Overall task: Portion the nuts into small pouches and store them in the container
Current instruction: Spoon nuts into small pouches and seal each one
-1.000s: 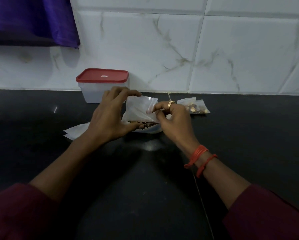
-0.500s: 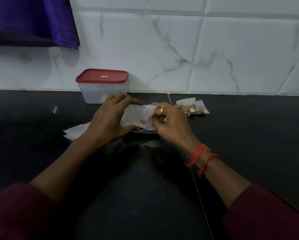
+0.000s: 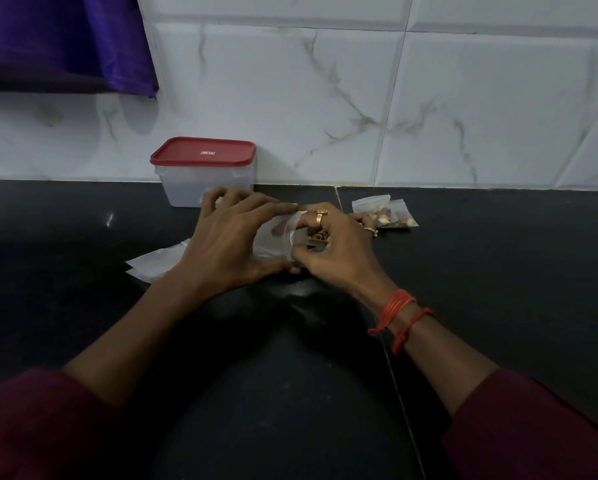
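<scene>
**Thin pouch, loose nuts: hold it by the top edge**

I see both hands meeting over one small clear pouch (image 3: 276, 237), just above the black counter (image 3: 83, 306) and near the middle of it. The left hand (image 3: 228, 244) wraps the pouch from the left, fingers curled over the top and thumb beneath. The right hand (image 3: 339, 252) pinches its right edge, with a few brown nuts (image 3: 317, 235) showing just under those fingers. I cannot tell whether the mouth is sealed.

I judge the pouch to be very light, limp and slick. The film crumples under the fingers and gives no stiffness of its own, so the nuts will slide to whichever end is lowest. I would take it by the top strip, one pinch at each corner, and keep the mouth up until it is closed. A squeeze on the belly could push nuts out.

The container (image 3: 200, 188) stands at the far side against the tiled wall (image 3: 325, 98), its red lid (image 3: 204, 152) on. It looks rigid and easy to grasp by its sides. Filled pouches (image 3: 385, 213) lie to the right, and empty pouches (image 3: 159, 263) lie flat beneath the left wrist.
</scene>
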